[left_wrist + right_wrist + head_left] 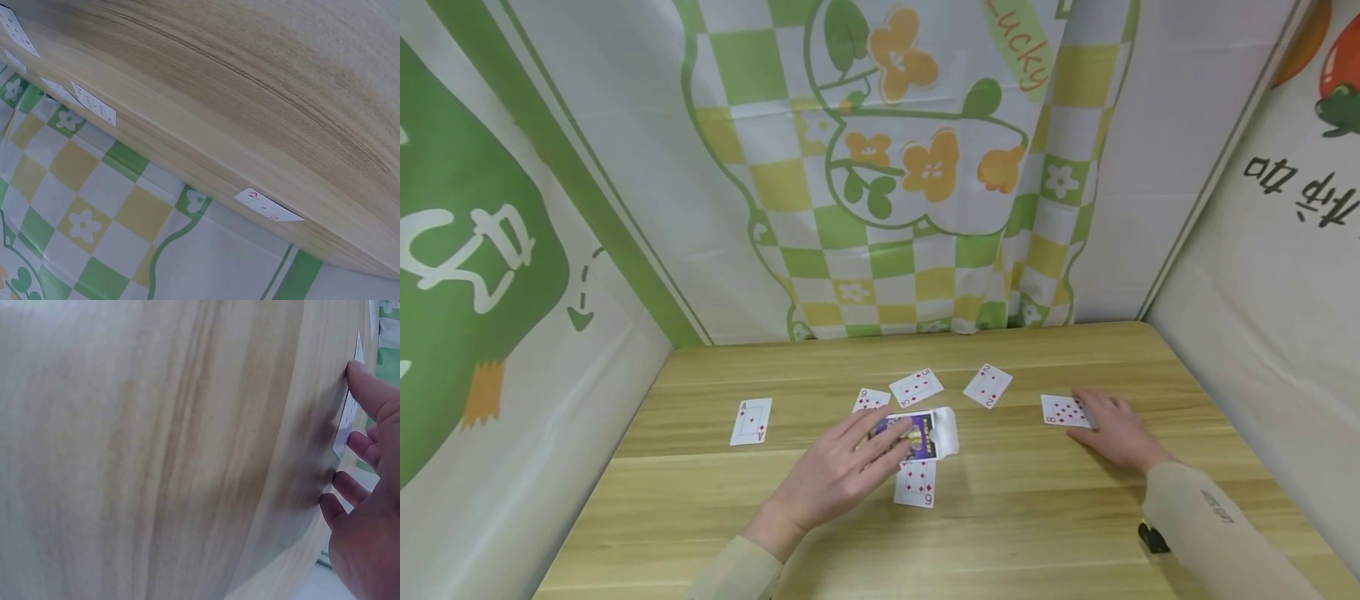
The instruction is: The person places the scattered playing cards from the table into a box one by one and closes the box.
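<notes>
My left hand (842,467) holds a purple and white card box (925,437), its fingers laid across the printed face. The box's white flap hangs open to the right, and the thumb is hidden. Beneath the box, a six of diamonds (915,490) and a nine of diamonds (871,399) are partly covered. At the right, my right hand (1116,429) grips the right end of an eight of diamonds (1062,410) between thumb and fingers. In the right wrist view, the thumb (369,387) lies on that card, and other fingertips touch the tabletop.
An ace of diamonds (751,422) lies far left. Behind the box lie a three of diamonds (917,387) and a two of diamonds (988,386). A small black object (1153,537) shows beside the right sleeve. Printed curtains (887,208) hang along the wooden table's (700,517) back edge.
</notes>
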